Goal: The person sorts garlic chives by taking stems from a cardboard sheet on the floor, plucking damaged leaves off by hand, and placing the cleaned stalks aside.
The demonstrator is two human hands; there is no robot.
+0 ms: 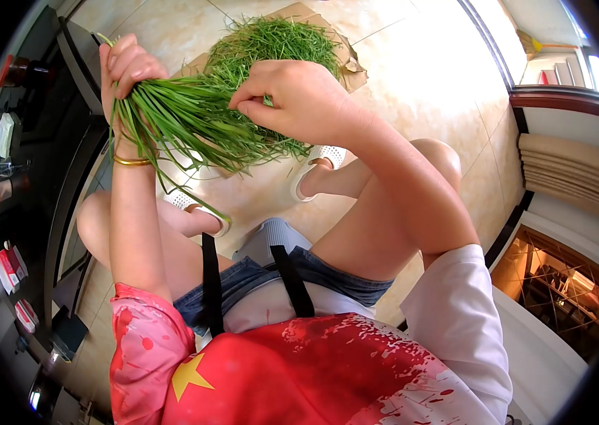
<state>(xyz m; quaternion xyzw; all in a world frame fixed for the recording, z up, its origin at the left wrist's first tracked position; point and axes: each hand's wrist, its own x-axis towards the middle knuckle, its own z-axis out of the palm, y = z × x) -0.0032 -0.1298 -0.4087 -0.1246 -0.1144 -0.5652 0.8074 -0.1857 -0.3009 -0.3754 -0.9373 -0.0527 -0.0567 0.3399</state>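
A bunch of long green stalks (pixel 186 117) is gripped at one end by my left hand (pixel 129 67), whose fingers are wrapped round it. The loose ends fan out to the right and droop. My right hand (pixel 289 99) is at the right side of the bunch, thumb and forefinger pinched together; what lies between the fingertips is too small to make out. Behind both hands a heap of green stalks (pixel 278 46) lies on flattened cardboard (pixel 352 71) on the floor.
Below the hands are my knees and two white perforated shoes (pixel 306 177) on the tiled floor (pixel 413 71). I sit on a grey stool (pixel 271 237). A dark cabinet with small items on top stands at the left; a beige curtain (pixel 568 170) hangs at the right.
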